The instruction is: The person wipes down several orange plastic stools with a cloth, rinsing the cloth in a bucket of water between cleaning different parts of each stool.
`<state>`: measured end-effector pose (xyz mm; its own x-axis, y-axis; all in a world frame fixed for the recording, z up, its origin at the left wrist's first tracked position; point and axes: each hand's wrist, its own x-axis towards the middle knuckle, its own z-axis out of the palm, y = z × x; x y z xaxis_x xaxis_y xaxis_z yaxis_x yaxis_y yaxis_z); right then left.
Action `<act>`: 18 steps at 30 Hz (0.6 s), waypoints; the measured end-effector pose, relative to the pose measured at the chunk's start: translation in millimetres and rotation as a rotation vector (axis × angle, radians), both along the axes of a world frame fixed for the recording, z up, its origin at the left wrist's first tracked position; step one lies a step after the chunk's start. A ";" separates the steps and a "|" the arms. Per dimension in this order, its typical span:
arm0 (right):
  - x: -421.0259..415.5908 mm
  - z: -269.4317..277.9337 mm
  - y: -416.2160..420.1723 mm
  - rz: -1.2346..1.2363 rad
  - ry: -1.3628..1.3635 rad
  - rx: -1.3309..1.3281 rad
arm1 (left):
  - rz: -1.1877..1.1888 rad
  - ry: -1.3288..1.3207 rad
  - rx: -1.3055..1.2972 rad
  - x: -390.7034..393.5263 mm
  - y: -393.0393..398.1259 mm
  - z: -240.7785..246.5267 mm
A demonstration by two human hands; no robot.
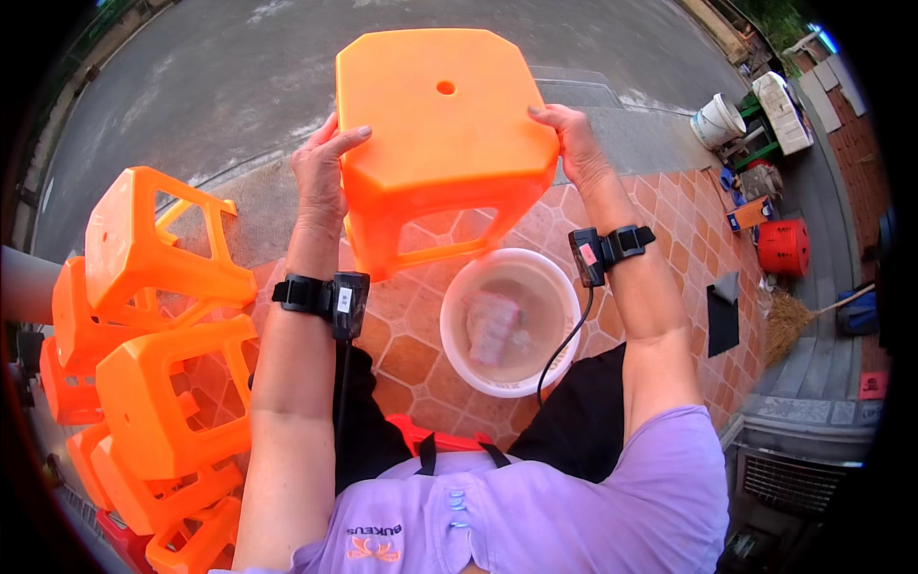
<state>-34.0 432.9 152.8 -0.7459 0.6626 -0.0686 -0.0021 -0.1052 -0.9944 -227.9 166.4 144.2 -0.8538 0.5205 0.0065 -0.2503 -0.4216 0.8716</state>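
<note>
An orange plastic stool [445,136] is held up in front of me, its seat facing me and a round hole near the middle of the top. My left hand [323,168] grips its left edge, thumb on the seat. On the opposite edge, my right hand [570,140] holds it the same way. Below the stool, a white plastic basin [453,344] of cloudy water stands on the floor. A pale cloth with pinkish edges [491,326] lies in that water. Neither hand touches the basin.
Several more orange stools [172,402] are piled on their sides at my left. The floor has reddish tiles [409,362], with grey pavement [237,72] beyond. To the right are a white bucket [717,122], a red drum-shaped container [783,246], a straw broom [787,323] and a dark cloth [722,326].
</note>
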 end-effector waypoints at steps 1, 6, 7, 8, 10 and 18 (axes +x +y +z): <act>-0.6 -5.3 -1.1 0.004 -0.033 0.016 | -0.003 0.031 -0.048 0.6 -0.9 1.9; -3.9 -13.3 0.2 -0.027 0.076 -0.083 | 0.040 0.050 0.002 -3.4 -2.5 4.3; -5.9 -18.1 -0.9 -0.025 0.037 -0.070 | 0.042 0.051 -0.005 -5.7 -4.7 2.5; -0.4 -20.0 -0.1 -0.020 0.097 -0.106 | 0.043 0.052 -0.012 -7.7 -6.8 0.8; 0.5 -1.3 -9.8 0.008 0.234 -0.179 | 0.065 0.065 -0.033 -17.5 -12.2 5.2; -29.3 -19.8 -3.2 0.078 0.211 -0.285 | 0.145 0.061 -0.111 -26.2 -23.9 3.7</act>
<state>-63.3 429.8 133.0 -0.8110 0.5793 -0.0813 -0.1850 -0.3858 -0.9039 -254.1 142.5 147.9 -0.9197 0.3926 0.0100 -0.1393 -0.3499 0.9264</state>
